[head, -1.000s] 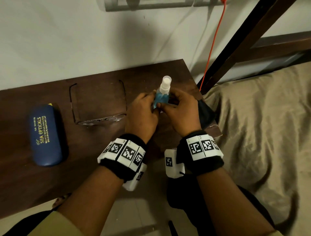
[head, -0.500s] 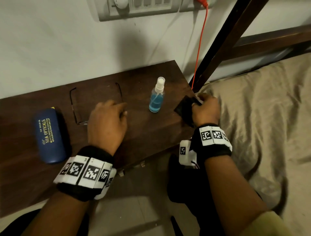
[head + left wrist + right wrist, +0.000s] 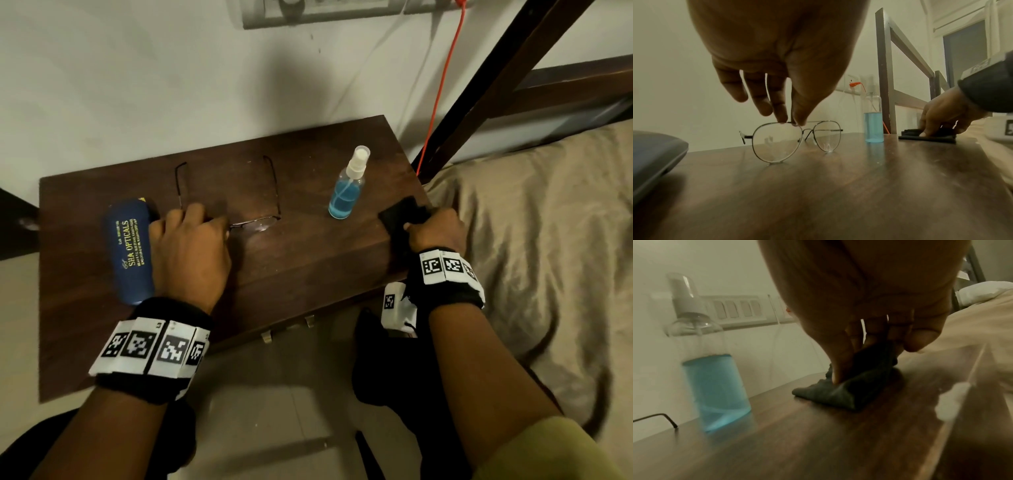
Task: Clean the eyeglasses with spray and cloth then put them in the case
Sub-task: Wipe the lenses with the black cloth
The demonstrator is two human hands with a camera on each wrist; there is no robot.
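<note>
A person's left hand [image 3: 190,250] pinches the top rim of the eyeglasses [image 3: 795,139], which stand lenses-down on a dark wooden table [image 3: 301,260], just beside a closed blue case [image 3: 132,250]; the right hand [image 3: 436,231] pinches a folded black cloth [image 3: 851,386] at the table's right edge, near the upright spray bottle [image 3: 346,190]
</note>
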